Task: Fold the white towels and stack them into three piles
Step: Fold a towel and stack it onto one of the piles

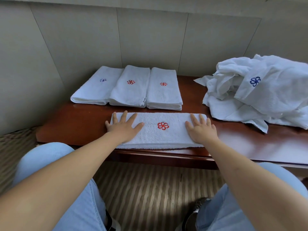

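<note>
We note three folded towels (128,87) started as piles far left, an unfolded heap (260,90) remaining right, and left hand (124,126) and right hand (200,129) pressing flat-fingered on the near half-folded towel (160,130).

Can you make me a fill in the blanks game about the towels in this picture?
1. Both hands, the left hand and the right hand, press flat on a towel with a ___ flower.
2. Behind it lie ___ folded towels side by side.
3. The unfolded heap shows a ___ flower.

Missing words: red; three; blue
</note>
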Demonstrator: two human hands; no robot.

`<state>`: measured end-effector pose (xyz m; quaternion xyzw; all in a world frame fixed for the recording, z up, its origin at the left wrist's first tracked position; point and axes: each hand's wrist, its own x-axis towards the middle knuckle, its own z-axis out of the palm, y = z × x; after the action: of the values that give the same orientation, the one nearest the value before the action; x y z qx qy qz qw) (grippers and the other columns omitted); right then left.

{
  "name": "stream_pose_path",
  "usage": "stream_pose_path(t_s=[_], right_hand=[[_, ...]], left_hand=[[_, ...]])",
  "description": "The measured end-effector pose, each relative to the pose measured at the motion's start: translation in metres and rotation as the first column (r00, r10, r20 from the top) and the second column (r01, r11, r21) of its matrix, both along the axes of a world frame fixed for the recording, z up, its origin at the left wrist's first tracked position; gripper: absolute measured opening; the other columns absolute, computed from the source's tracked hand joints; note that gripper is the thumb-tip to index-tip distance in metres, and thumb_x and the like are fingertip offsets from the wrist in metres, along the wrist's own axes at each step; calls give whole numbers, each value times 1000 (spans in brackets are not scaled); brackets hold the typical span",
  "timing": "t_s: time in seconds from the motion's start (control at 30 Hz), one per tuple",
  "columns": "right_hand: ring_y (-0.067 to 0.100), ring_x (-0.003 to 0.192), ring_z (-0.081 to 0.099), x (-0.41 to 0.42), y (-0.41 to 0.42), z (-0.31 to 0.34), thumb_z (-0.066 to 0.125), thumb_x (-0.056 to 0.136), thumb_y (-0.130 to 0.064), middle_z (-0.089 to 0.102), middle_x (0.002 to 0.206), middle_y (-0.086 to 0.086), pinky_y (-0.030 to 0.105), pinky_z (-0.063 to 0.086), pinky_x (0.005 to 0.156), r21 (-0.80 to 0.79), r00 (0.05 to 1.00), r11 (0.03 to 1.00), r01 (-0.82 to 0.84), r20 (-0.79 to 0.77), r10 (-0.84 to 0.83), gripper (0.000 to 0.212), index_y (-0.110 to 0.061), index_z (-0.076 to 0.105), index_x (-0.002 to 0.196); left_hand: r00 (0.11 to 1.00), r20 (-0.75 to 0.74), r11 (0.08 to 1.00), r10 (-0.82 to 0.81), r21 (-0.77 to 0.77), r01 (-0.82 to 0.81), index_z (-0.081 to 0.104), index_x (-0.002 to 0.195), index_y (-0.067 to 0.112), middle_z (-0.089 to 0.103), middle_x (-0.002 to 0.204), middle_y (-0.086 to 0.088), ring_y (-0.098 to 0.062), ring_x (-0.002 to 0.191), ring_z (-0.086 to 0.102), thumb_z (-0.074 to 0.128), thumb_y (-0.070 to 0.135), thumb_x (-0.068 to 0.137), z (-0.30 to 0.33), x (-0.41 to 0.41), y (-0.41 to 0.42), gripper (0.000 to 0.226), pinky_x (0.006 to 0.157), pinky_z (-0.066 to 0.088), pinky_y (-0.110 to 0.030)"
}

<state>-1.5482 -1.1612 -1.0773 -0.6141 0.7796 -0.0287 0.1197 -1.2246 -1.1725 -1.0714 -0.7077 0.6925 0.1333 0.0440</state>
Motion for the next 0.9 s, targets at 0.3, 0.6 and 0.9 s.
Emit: stream_pose_path(t_s=[0.3,0.6,0.9], right_hand=[[35,155,12,-22,1,24,29,103,-60,-2,171,-2,50,22,122,121,993,987,-106,72,98,65,-40,8,162],[18,110,57,-70,-19,47,73,86,-37,58,121,-15,29,42,83,27,959,980,-195,217,184,42,-43,63,126],[9,104,57,-92,-40,32,86,71,-22,60,112,-12,22,44,74,3,843,993,-117,529,98,35,-35,69,99]], left_hand=[[977,34,978,-209,-16,210,5,159,48,-5,171,5,-29,156,-11,14,77,96,18,-35,-6,70,121,-6,-63],[865,-76,867,-497,-4,498,37,150,45,25,165,1,-29,151,21,29,52,105,39,-174,-34,46,121,19,-54],[862,-260,897,-436,-52,438,43,116,18,59,110,-10,-23,87,55,45,19,100,41,-249,-80,15,68,42,-34]])
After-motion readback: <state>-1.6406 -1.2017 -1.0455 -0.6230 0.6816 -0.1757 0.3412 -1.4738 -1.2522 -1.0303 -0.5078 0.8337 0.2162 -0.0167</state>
